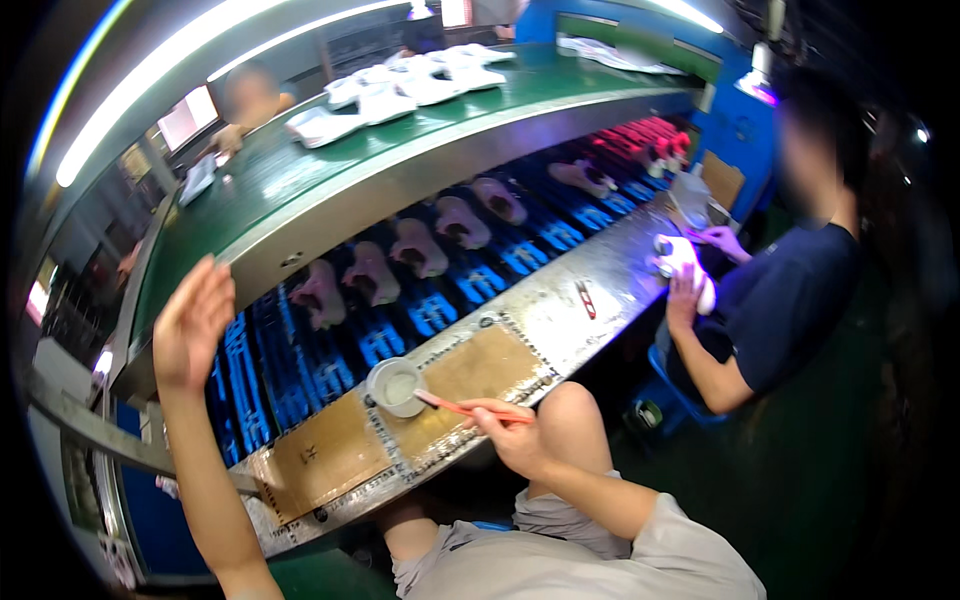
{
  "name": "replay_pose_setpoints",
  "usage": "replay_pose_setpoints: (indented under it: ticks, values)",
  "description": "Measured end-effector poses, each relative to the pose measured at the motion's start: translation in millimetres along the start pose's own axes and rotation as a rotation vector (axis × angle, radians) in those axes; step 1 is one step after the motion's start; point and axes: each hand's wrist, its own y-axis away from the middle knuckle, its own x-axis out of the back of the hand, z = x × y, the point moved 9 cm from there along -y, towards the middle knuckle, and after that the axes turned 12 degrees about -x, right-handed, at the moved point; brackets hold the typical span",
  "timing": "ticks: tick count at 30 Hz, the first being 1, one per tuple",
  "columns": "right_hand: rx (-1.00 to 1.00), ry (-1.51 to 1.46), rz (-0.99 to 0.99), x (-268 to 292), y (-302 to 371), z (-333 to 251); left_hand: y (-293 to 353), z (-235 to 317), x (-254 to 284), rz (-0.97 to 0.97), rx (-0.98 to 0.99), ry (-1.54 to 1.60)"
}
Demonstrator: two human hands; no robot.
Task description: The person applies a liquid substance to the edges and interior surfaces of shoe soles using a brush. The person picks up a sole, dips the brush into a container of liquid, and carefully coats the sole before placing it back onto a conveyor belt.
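Note:
My left hand (pixel 200 325) is raised at the left, in front of the green belt's edge, its fingers stretched out and nothing in it. My right hand (pixel 510 440) is closed round the handle of a red brush (pixel 465 407). The brush's pale tip is beside the rim of a white plastic cup (pixel 397 388) holding a whitish liquid. Under the cup is brown cardboard (pixel 480 365) taped to the metal bench. Beyond it, several pinkish-looking shoe uppers (pixel 418 248) sit in a row on a conveyor of dark and blue slats (pixel 385 340).
Above the conveyor runs a green belt (pixel 260 200) carrying white shoe pieces (pixel 385 100). A small red-handled tool (pixel 586 300) rests on the metal bench (pixel 545 300). At right a seated co-worker (pixel 790 290) holds a white shoe (pixel 690 270) under purple light; another person (pixel 250 100) stands far left.

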Motion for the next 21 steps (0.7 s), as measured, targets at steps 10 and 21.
replay_pose_setpoints:
  ticks: [10, 21]
  values:
    - [0.39, 0.403, -0.024, -31, -16, -57, 378, -229, -25, -0.599, 1.0, -0.542]
    - [0.357, 0.262, -0.095, -58, -107, -58, 479, -364, 80, -0.111, 1.056, -1.382]
